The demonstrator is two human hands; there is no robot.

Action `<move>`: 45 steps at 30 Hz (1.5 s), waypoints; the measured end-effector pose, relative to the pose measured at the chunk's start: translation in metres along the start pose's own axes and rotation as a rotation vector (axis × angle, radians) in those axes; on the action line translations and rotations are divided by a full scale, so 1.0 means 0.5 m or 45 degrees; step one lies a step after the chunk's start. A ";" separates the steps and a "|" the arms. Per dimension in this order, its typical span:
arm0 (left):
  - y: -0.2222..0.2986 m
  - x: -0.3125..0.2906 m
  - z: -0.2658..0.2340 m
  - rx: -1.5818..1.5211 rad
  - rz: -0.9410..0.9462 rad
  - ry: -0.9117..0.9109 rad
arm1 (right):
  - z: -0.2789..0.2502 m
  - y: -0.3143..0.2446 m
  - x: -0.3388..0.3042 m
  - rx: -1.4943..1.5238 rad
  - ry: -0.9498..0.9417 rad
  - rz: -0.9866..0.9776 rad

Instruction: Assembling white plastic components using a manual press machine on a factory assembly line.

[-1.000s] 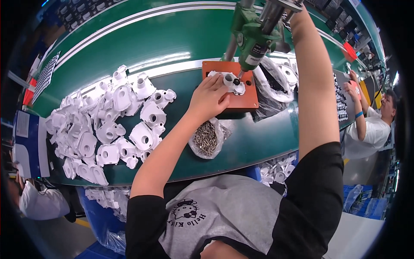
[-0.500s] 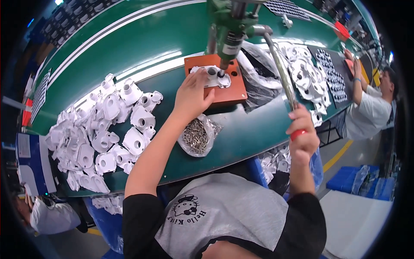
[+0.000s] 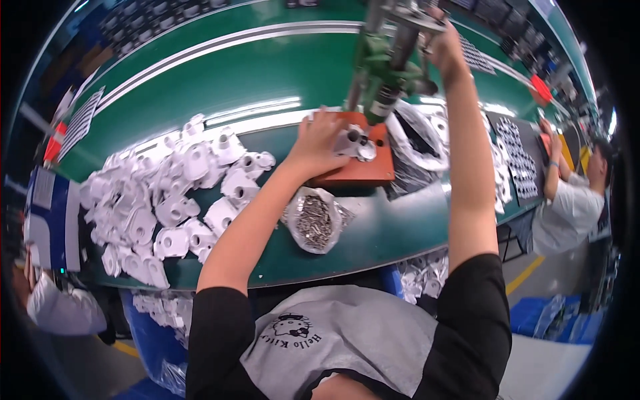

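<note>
My left hand [image 3: 320, 145] grips the left end of a white metal casting [image 3: 365, 152], thumb along its near side. The casting lies on an orange fixture block [image 3: 363, 173], beneath the spindle of a green hand press [image 3: 385, 90]. Up beside the press head, my right hand [image 3: 443, 45] is raised at the end of a stretched arm, closed around the press lever; most of the lever is hidden from view. Close to my left forearm, a clear plastic bag [image 3: 313, 223] holds many small metal pins.
A heap of white castings [image 3: 153, 193] covers the left of the green bench [image 3: 347, 250]. Right of the block are a plastic bag with dark contents [image 3: 413, 143], more castings [image 3: 500, 173] and a tray of small parts [image 3: 517, 157]. A co-worker [image 3: 567, 193] sits at far right.
My right hand has swung the lever up and away, from low on the right to beside the press head. The press spindle has risen off the casting. My left hand stays on the casting.
</note>
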State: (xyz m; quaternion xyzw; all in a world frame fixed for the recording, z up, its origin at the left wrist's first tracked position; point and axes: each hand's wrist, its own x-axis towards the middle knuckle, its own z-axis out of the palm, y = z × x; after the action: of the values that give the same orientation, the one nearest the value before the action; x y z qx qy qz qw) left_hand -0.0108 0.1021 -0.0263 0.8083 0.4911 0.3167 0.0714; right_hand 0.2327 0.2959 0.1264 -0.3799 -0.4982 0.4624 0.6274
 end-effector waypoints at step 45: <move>0.092 -0.179 -0.129 -1.917 -0.342 -0.120 | 0.066 0.051 -0.599 0.336 -0.678 0.451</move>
State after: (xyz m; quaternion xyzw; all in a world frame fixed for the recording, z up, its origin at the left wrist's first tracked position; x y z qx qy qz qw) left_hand -0.0424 -0.0090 0.0050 0.4877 0.2334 0.5197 0.6615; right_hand 0.1725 0.0168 0.0275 -0.2419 -0.5067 0.7075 0.4291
